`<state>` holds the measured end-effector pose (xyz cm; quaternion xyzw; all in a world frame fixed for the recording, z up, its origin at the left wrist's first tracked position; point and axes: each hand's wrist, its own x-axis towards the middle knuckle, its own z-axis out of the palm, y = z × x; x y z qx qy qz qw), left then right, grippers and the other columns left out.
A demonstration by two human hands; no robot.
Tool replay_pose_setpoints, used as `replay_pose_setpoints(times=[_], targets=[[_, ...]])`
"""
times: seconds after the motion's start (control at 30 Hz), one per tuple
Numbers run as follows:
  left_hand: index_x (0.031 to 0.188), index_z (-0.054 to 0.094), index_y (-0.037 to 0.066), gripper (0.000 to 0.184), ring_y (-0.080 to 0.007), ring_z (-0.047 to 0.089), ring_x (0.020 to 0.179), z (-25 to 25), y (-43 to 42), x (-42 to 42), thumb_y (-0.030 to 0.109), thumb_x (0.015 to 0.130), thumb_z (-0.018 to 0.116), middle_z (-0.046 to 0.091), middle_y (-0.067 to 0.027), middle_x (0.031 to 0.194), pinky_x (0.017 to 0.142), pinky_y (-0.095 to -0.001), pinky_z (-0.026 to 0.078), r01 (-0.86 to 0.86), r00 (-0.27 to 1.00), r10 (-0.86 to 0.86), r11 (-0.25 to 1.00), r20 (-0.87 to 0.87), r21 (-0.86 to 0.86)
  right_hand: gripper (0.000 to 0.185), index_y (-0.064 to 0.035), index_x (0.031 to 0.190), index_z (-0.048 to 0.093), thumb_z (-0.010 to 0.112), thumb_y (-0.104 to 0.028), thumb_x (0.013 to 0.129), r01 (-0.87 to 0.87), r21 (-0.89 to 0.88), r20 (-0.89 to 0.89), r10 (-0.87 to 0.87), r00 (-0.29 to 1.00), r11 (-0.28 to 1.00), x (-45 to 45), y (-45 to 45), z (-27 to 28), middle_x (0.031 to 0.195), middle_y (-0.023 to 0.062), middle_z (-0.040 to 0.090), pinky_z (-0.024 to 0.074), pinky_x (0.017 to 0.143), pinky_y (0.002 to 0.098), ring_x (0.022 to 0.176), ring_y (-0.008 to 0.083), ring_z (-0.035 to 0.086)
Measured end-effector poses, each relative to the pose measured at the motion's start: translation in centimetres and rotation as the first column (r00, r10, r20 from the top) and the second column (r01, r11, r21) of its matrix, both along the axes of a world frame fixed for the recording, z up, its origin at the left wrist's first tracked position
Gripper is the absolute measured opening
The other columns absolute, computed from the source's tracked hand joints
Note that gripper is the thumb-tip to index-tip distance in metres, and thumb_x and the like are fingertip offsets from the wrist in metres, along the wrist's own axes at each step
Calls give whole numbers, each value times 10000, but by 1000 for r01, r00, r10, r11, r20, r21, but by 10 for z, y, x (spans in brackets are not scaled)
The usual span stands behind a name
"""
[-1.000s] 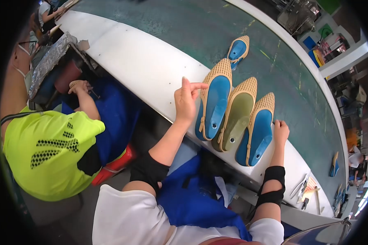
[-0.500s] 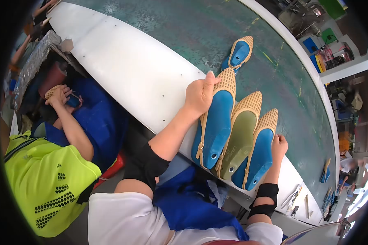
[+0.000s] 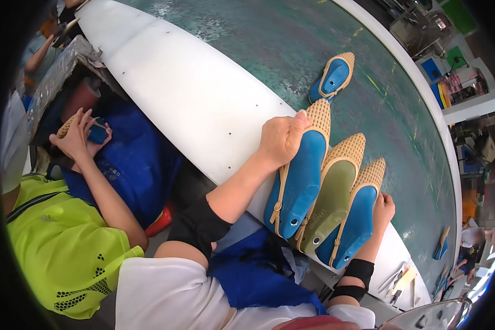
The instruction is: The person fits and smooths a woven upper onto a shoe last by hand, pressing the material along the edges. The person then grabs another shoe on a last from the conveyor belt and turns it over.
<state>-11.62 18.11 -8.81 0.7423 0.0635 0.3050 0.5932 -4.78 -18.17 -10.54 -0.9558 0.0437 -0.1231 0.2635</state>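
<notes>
Three tan woven slingback shoes stand side by side at the white table's edge, toes pointing away from me. The left shoe (image 3: 301, 173) is on a blue last, the middle shoe (image 3: 333, 192) on a green one, and the right shoe (image 3: 358, 217) on another blue one. My left hand (image 3: 283, 138) is closed on the left shoe's outer side near the toe, thumb on the woven upper. My right hand (image 3: 384, 209) is curled closed beside the right shoe; its grip is partly hidden behind that shoe.
Another slingback shoe (image 3: 335, 77) lies on the green surface (image 3: 258, 52) beyond the white table (image 3: 187, 93). Hand tools (image 3: 396, 283) lie at lower right. A co-worker's hands (image 3: 81, 137) hold a shoe at left, beside a red roller (image 3: 83, 99).
The whole view has shifted, so the table and shoes appear slightly lower and further right. My hands keep their places by the shoes. The co-worker's fingers have spread around their shoe.
</notes>
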Motion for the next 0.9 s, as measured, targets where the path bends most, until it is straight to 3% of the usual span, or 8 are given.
replay_pose_setpoints(times=[0.27,0.33,0.4,0.47,0.57,0.6,0.7,0.9], targets=[[783,667,-1,461,-302,627,718,1,1,-1,313,921,360,650,-159,736,645,-352,482,-27,998,28,999,54,-18,265,19,860,645,569,-223,783,-14,9,-44,14,999,1000,3,-6,-2,784,159,650,458,705,343,749,255,619],[898,645,8,358,-308,584,888,2,3,4,275,891,407,638,-182,873,742,-361,453,-243,968,229,958,107,154,271,16,858,648,571,-231,776,-12,15,-39,13,999,1000,3,-6,-1,789,165,652,461,708,349,755,266,624],[958,606,-17,347,-334,498,1036,-15,1,20,273,854,446,597,-217,982,837,-383,404,-285,959,279,940,54,186,272,12,860,650,571,-233,773,-16,18,-18,16,1000,1000,6,-7,-5,795,170,651,462,713,353,765,278,625],[868,605,-53,354,-351,466,1069,-31,-2,35,271,833,466,584,-246,984,875,-394,376,-252,934,347,808,-86,532,272,2,865,655,570,-237,769,-8,6,-18,9,1000,1000,2,-7,-2,810,182,650,466,726,364,787,309,625],[772,596,-84,453,-361,563,906,2,14,42,367,748,557,591,-242,987,813,-417,436,204,878,-105,965,-467,167,263,-8,853,658,581,-244,767,-21,-24,0,21,1000,999,2,-8,-2,794,180,648,472,713,372,764,311,627],[836,577,-80,465,-283,601,781,7,14,39,368,718,617,603,-201,934,707,-371,479,202,844,-203,978,-496,-58,261,-9,845,658,584,-247,767,-20,-37,0,20,1000,999,0,-8,-2,782,179,647,473,705,376,754,312,626],[990,487,-37,406,-121,559,750,26,10,23,235,749,668,569,-95,861,657,-261,470,344,883,-451,808,-128,-478,264,-10,824,656,595,-260,763,-17,-34,19,18,1000,999,0,-10,-2,751,176,642,475,685,384,727,313,625],[976,484,-18,337,-100,571,792,100,-11,-38,109,747,695,593,-81,889,720,-223,471,593,799,-568,696,196,-404,277,-11,805,650,592,-276,748,25,-17,38,-25,999,1000,2,-16,-11,747,181,632,469,705,399,761,320,607]])
